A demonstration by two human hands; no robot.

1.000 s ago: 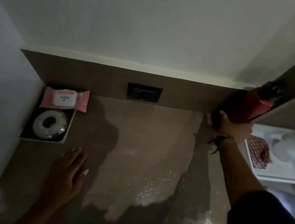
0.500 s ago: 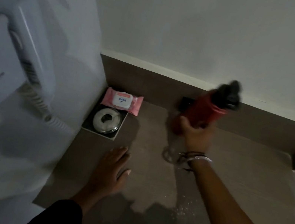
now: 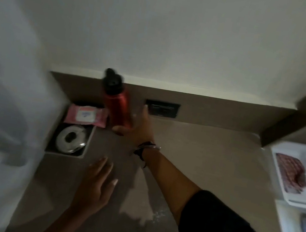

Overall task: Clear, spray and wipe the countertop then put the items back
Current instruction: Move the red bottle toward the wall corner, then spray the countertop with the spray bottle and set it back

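A red bottle [image 3: 118, 108] with a black cap stands upright at the back of the brown countertop [image 3: 210, 166], just right of a pink wipes pack [image 3: 85, 115]. My right hand [image 3: 139, 127] is wrapped around the bottle's lower part, thumb at its base and fingers on its right side. My left hand [image 3: 96, 185] lies flat on the countertop nearer to me, fingers apart, holding nothing. Wet streaks and droplets [image 3: 158, 214] shine on the surface near the front.
A round metal lid [image 3: 70, 141] sits in a square recess at the left, in front of the wipes. A dark socket plate [image 3: 161, 108] is on the backsplash. A white tray [image 3: 287, 191] with a red checked cloth [image 3: 290, 171] lies at the right. A white wall stands left.
My right hand has carried the red bottle from the right end of the counter to the back left, beside the wipes pack, and stood it upright. My left hand stayed flat.
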